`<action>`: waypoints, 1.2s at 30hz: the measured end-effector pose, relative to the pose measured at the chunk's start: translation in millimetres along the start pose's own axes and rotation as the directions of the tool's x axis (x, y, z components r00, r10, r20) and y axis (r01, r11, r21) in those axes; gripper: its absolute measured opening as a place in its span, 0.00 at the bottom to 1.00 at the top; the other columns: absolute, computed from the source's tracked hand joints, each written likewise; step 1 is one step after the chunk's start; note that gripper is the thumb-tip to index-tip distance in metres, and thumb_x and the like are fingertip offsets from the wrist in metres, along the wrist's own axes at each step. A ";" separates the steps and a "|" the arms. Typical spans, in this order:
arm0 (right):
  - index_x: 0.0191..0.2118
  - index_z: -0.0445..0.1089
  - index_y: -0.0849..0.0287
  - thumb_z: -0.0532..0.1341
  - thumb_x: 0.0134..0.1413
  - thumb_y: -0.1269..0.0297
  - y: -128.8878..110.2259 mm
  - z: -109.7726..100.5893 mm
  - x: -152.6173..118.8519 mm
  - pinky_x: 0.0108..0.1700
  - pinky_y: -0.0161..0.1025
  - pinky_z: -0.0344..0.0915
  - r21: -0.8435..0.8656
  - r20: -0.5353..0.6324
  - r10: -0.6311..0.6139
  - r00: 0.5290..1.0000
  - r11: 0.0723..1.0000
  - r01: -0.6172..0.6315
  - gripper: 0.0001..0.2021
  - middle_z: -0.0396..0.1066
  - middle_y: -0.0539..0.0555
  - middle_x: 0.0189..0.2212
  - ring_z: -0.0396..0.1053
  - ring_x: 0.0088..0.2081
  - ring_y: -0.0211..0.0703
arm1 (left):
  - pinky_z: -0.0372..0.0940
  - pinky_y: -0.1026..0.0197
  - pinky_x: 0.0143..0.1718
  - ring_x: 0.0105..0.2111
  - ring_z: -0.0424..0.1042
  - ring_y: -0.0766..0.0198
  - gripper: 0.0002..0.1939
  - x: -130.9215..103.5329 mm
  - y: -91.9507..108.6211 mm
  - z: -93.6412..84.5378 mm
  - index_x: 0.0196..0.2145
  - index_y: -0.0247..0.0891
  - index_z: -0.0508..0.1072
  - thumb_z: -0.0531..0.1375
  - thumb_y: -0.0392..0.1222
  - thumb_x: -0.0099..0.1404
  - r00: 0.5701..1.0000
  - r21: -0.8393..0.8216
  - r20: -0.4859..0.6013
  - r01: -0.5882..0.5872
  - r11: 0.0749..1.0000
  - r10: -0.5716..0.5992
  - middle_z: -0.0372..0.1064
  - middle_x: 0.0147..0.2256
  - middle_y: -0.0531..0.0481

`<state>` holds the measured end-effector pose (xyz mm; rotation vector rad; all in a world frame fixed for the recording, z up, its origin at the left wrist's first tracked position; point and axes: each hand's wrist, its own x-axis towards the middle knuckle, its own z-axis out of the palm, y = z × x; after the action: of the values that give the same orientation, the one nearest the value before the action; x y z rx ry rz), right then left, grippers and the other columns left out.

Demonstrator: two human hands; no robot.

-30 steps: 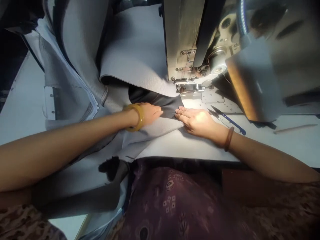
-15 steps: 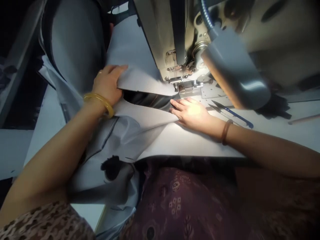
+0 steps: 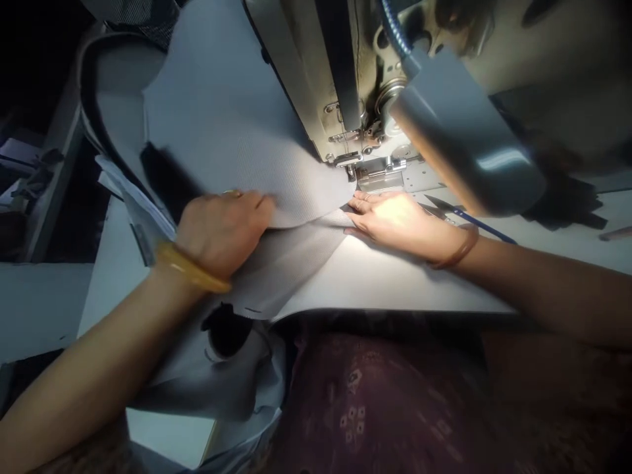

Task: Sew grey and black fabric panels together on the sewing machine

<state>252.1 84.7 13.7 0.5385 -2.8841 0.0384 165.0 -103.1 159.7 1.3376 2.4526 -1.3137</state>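
A light grey fabric panel (image 3: pixel 232 145) lies spread up to the sewing machine's presser foot (image 3: pixel 351 172), its curved tip under or right beside the foot. My left hand (image 3: pixel 222 230), with a yellow bangle at the wrist, is closed on the panel's lower edge, its fingers curled down. Close in front of the foot, my right hand (image 3: pixel 390 220) pinches the fabric near the tip, fingers together, thumb partly under them. A second grey fabric layer (image 3: pixel 296 263) runs beneath the panel. Whether the needle is in the fabric is too small to tell.
A grey lamp (image 3: pixel 469 131) on a flexible neck hangs right of the needle area. Blue-handled thread snips (image 3: pixel 474 224) lie behind my right wrist, with dark scraps (image 3: pixel 567 204) further right. More grey fabric (image 3: pixel 197 388) with dark trim hangs off the white table's (image 3: pixel 395 283) left front.
My left hand has come down and to the right, pulling the upper panel over the dark strip that showed between the layers. My right hand stays by the presser foot, its fingers now closer together.
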 end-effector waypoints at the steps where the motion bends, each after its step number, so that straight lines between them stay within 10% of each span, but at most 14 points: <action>1: 0.47 0.68 0.64 0.46 0.67 0.58 -0.6 0.4 0.3 0.36 0.44 0.65 -0.005 -0.006 -0.001 1.000 1.000 0.001 0.18 0.70 0.63 0.43 0.69 0.41 0.53 | 0.62 0.56 0.31 0.43 0.68 0.51 0.22 10.2 0.4 8.0 0.41 0.38 0.69 0.36 0.32 0.67 0.995 -0.033 -0.088 -0.046 0.998 0.043 0.68 0.43 0.41; 6: 0.49 0.68 0.65 0.47 0.67 0.55 0.4 5.7 -2.2 0.35 0.44 0.66 -0.029 -0.029 -0.044 0.999 0.999 0.044 0.21 0.66 0.66 0.52 0.67 0.50 0.56 | 0.58 0.52 0.54 0.56 0.57 0.55 0.24 64.0 5.4 18.4 0.55 0.37 0.64 0.35 0.33 0.69 0.908 -0.179 -0.336 -0.321 0.930 0.249 0.59 0.57 0.42; 11: 0.50 0.69 0.64 0.48 0.66 0.54 1.7 14.0 -3.5 0.42 0.46 0.67 -0.006 -0.062 -0.027 0.998 1.000 0.026 0.21 0.66 0.64 0.54 0.67 0.51 0.55 | 0.61 0.56 0.45 0.48 0.65 0.55 0.19 81.1 30.2 3.6 0.40 0.35 0.73 0.42 0.31 0.66 0.967 -0.377 -0.253 -0.105 0.920 0.006 0.69 0.40 0.42; 18: 0.57 0.65 0.67 0.50 0.65 0.55 -4.0 6.6 0.3 0.48 0.45 0.66 0.076 0.060 0.041 0.997 0.996 -0.045 0.23 0.69 0.61 0.52 0.66 0.51 0.53 | 0.60 0.55 0.35 0.42 0.68 0.52 0.11 69.8 71.3 17.9 0.37 0.36 0.72 0.51 0.38 0.62 0.929 -0.385 -0.368 -0.192 0.903 0.041 0.69 0.35 0.42; 36: 0.49 0.69 0.64 0.46 0.65 0.66 -7.1 27.2 0.4 0.50 0.49 0.62 0.162 -0.091 0.155 0.984 0.977 -0.139 0.17 0.72 0.62 0.44 0.65 0.50 0.52 | 0.57 0.56 0.32 0.41 0.68 0.54 0.15 86.6 63.2 27.3 0.38 0.37 0.72 0.46 0.34 0.66 0.898 -0.272 -0.388 -0.328 0.905 0.209 0.70 0.36 0.43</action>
<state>248.9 76.2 -12.9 0.3357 -2.8281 0.3067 147.1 -48.0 65.5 1.8578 2.4173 -0.6042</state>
